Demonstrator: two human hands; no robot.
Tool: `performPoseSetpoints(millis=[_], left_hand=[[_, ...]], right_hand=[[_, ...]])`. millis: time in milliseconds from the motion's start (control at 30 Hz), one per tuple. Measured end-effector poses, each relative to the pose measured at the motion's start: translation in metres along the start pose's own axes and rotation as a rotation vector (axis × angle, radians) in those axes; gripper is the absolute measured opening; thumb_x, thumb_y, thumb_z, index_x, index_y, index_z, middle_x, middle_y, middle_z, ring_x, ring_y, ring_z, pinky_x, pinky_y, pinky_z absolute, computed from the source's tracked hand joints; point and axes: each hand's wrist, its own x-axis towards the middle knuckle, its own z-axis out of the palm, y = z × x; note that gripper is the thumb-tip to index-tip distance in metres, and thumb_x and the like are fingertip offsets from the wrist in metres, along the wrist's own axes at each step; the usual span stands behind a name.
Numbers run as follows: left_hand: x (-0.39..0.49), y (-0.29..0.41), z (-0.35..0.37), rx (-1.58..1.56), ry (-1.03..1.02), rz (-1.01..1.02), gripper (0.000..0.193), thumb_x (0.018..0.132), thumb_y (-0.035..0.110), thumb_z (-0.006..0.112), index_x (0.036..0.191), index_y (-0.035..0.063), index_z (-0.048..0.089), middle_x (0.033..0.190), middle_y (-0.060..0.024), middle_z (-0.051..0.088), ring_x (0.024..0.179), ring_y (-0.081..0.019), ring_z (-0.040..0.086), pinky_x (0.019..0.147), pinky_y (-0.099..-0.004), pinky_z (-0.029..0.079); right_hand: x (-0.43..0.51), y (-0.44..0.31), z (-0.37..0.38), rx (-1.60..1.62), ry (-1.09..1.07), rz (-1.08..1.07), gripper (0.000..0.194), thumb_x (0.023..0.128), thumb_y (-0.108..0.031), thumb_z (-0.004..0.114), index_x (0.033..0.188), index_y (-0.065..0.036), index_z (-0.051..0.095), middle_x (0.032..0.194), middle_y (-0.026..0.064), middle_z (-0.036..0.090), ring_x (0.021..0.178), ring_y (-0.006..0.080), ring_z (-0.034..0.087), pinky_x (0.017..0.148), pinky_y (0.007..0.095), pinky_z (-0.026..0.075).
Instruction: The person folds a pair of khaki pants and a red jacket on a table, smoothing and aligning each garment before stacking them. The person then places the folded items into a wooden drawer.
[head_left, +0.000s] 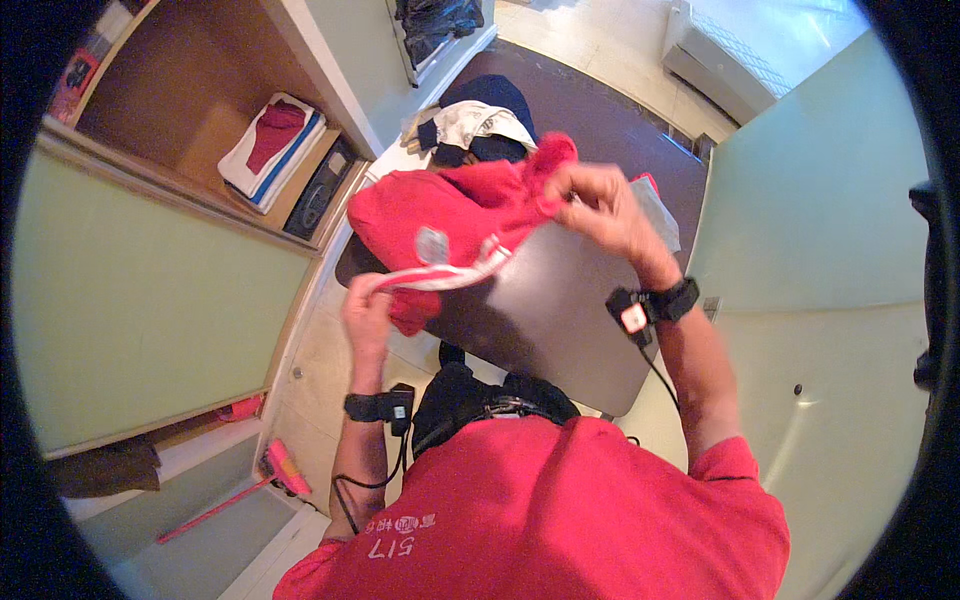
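A red garment with a white-striped edge (457, 210) is stretched in the air between my two hands, above the near part of a dark table (555, 292). My left hand (367, 311) grips the end of the striped edge at the table's left side. Fingers and thumb of my right hand (600, 206) pinch a bunched upper part of the same garment. Behind it on the table lie a white patterned cloth (480, 124) and dark clothing (499, 90). A grey and red cloth (656, 210) lies beyond my right wrist, partly hidden by it.
Folded white, blue and red textiles (274, 150) rest in an open wooden cabinet (187, 75) at the left, beside a black device (319, 187). A pink broom (285, 469) is at the lower left. A pale green panel (810, 195) stands close on the right. Cables hang from both wristbands.
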Motion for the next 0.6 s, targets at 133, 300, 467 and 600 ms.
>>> performPoseSetpoints(millis=[133, 300, 467, 600], left_hand=[[-0.052, -0.071, 0.081, 0.223, -0.355, -0.173, 0.017, 0.078, -0.003, 0.055, 0.09, 0.003, 0.065, 0.081, -0.0056, 0.064, 0.08, -0.0141, 0.061, 0.073, -0.0304, 0.05], [-0.1, -0.146, 0.155, 0.516, -0.689, -0.13, 0.016, 0.08, 0.008, 0.058, 0.094, 0.0052, 0.065, 0.087, -0.016, 0.065, 0.084, -0.0294, 0.065, 0.073, -0.0377, 0.051], [-0.136, -0.181, 0.202, 0.609, -0.882, -0.129, 0.018, 0.079, 0.013, 0.058, 0.094, 0.0055, 0.065, 0.088, -0.0175, 0.065, 0.086, -0.0359, 0.062, 0.075, -0.0451, 0.05], [-0.158, -0.186, 0.238, 0.627, -1.059, -0.025, 0.017, 0.08, 0.017, 0.059, 0.092, 0.005, 0.064, 0.088, -0.0183, 0.064, 0.087, -0.0379, 0.061, 0.075, -0.0462, 0.049]], right_hand=[[-0.097, 0.113, -0.001, -0.12, 0.144, 0.292, 0.012, 0.074, -0.012, 0.06, 0.078, -0.001, 0.06, 0.067, 0.0026, 0.058, 0.065, 0.0086, 0.053, 0.062, 0.0261, 0.045], [-0.211, 0.221, 0.012, -0.174, 0.29, 0.802, 0.012, 0.072, -0.012, 0.059, 0.076, -0.002, 0.061, 0.06, 0.006, 0.055, 0.059, 0.0104, 0.054, 0.058, 0.0293, 0.046], [-0.281, 0.271, 0.014, -0.342, 0.359, 0.832, 0.01, 0.072, -0.012, 0.057, 0.072, -0.002, 0.057, 0.066, 0.0182, 0.058, 0.061, 0.027, 0.06, 0.059, 0.0367, 0.047], [-0.327, 0.286, 0.001, -0.455, 0.36, 0.862, 0.012, 0.072, -0.015, 0.057, 0.073, -0.003, 0.055, 0.071, 0.0216, 0.059, 0.067, 0.038, 0.06, 0.061, 0.0427, 0.047]])
